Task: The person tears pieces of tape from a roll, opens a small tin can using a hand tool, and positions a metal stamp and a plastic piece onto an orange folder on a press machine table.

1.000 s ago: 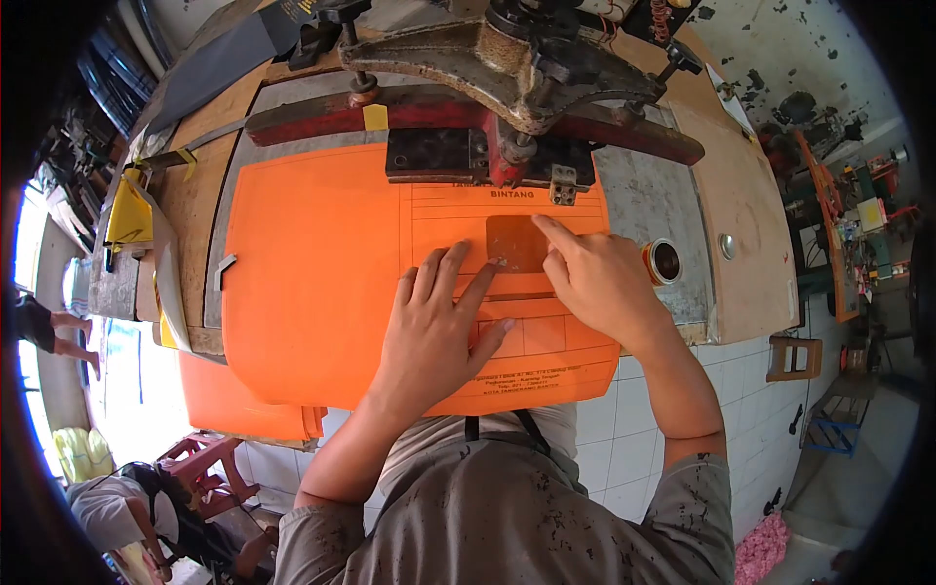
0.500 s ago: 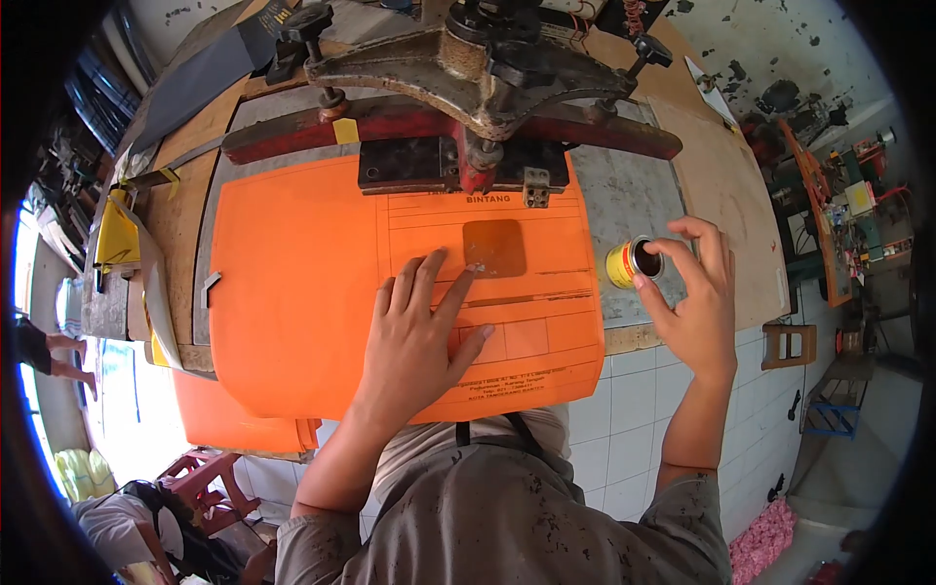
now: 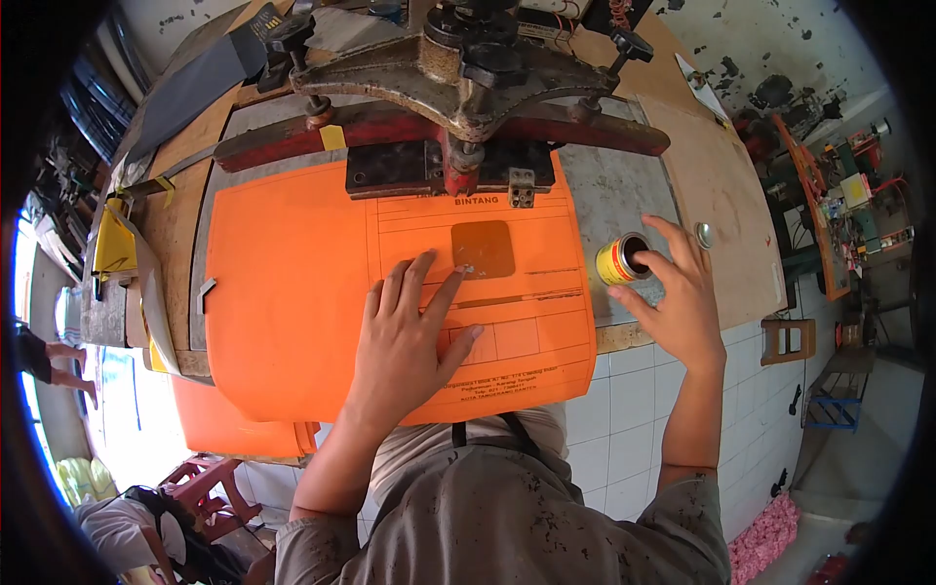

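An orange printed sheet (image 3: 292,292) lies on the table under the press. On its right half is a brown rounded square (image 3: 483,249) with whitish marks at its lower left. My left hand (image 3: 405,336) rests on the sheet with fingers spread, its index fingertip at those marks. Right of the sheet, an open yellow tin (image 3: 612,264) with dark contents stands slightly tilted in view. My right hand (image 3: 678,302) is at the tin, its index finger over the opening and thumb near the lower side. Its fingers are apart; whether they touch the tin is unclear.
A heavy metal press (image 3: 468,83) with a red crossbar (image 3: 624,135) spans the far side. A round metal lid (image 3: 704,234) lies beyond the tin. A small metal piece (image 3: 207,288) sits at the sheet's left edge. Another person (image 3: 127,531) is at the lower left.
My right hand has moved from the brown square to the yellow tin on the right. My left hand stays on the sheet. The whole view has shifted slightly.
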`<move>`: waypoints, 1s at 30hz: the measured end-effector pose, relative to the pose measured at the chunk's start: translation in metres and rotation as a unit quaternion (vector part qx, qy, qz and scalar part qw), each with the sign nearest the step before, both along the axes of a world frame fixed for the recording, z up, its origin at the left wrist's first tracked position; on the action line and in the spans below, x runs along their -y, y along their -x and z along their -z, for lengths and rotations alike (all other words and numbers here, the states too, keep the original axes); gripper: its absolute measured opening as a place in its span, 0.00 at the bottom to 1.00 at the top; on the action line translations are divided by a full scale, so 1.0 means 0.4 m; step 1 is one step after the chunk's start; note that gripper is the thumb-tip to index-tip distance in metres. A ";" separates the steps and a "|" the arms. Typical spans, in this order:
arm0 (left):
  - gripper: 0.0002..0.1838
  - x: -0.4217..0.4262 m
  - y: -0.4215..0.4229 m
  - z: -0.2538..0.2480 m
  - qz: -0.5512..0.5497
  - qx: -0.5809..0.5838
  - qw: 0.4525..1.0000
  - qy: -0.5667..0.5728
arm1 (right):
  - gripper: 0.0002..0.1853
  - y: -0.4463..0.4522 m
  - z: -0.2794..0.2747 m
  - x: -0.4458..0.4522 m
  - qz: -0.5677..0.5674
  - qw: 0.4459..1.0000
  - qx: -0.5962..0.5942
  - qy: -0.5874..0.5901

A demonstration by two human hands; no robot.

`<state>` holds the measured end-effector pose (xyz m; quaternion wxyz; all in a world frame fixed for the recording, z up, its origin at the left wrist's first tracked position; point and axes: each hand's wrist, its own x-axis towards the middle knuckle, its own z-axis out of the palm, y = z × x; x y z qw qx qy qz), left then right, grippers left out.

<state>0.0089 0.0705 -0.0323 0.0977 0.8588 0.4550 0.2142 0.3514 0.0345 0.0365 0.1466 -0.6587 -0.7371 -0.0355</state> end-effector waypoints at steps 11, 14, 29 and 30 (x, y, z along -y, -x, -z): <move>0.33 0.000 -0.004 0.002 -0.006 -0.003 1.000 0.002 | 0.17 -0.029 -0.041 -0.003 0.011 0.994 -0.110 -0.027; 0.33 0.000 -0.007 -0.001 -0.008 -0.007 1.000 0.002 | 0.20 -0.026 -0.083 0.004 0.026 0.988 -0.134 -0.078; 0.31 0.004 -0.007 0.001 -0.009 0.007 1.000 0.003 | 0.39 -0.077 -0.183 0.022 -0.019 0.966 -0.205 -0.156; 0.31 0.003 -0.007 0.000 -0.010 0.007 1.000 0.002 | 0.41 -0.078 -0.193 0.022 -0.016 0.962 -0.201 -0.187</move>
